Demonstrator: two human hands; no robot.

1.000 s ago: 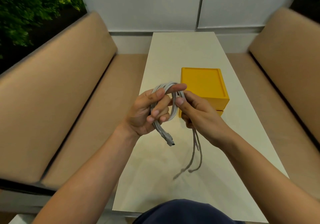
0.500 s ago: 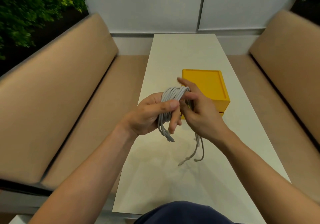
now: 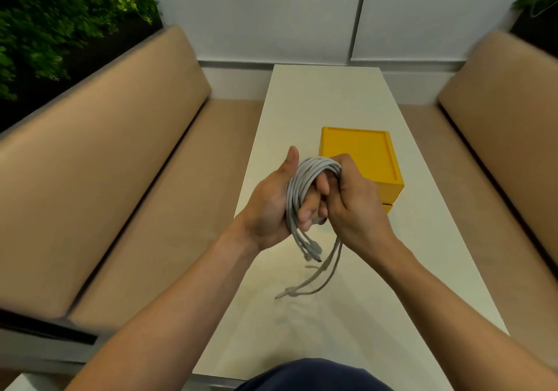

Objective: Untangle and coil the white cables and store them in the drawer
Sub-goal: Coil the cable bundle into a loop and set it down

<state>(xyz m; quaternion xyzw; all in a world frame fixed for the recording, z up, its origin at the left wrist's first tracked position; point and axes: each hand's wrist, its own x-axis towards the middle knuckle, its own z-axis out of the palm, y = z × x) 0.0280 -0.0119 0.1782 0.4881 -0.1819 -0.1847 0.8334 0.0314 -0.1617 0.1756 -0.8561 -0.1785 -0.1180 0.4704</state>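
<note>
White cables (image 3: 305, 185) form a long loop held above the table (image 3: 326, 94), near the yellow drawer box (image 3: 362, 155). Its long axis runs from far to near, and the loose ends hang down toward the person. The left hand (image 3: 271, 206) curls its fingers through the loop, and the right hand (image 3: 353, 206) seems to pinch its far end.

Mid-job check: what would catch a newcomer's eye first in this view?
First, the coil of white cables at centre frame, wound round the left hand and gripped by the right hand. Its loose ends dangle above the pale table. Just behind the hands, the bright yellow drawer box stands on the table.
</note>
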